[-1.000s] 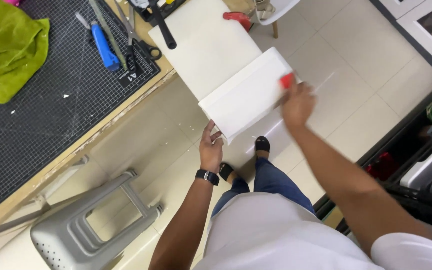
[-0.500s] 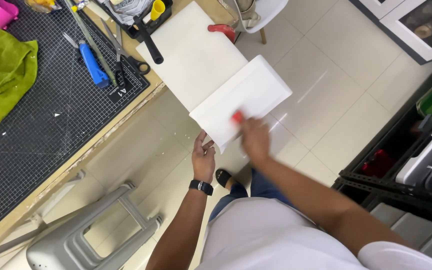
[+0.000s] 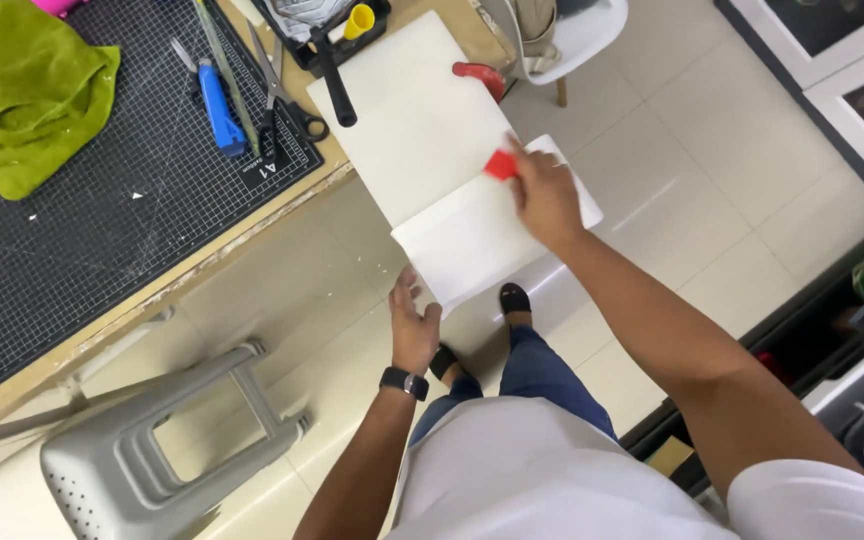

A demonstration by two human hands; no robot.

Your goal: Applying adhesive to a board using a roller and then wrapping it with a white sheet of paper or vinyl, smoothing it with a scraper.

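Right now the person stands at the corner of the table, looking down over a large white board that lies partly on the table and juts out past its edge over the tiled floor. The overhanging part of the board looks bent or folded down along a crease.

Their right hand rests on top of the board near its far edge, fingers closed around a small red scraper that is pressed flat against the white surface. Their left hand sits under the board's near lower corner, fingers spread and open, touching the edge from below; a dark watch is on that wrist.

On the table, a black cutting mat covers most of the surface. A green cloth lies crumpled at its far left. Near the mat's right edge lie a blue utility knife, a metal ruler and a pair of scissors, close together. A black tray with a yellow item sits just beyond the board.

A grey plastic stool lies tipped on the floor, to the person's left. A white chair stands past the table's end.
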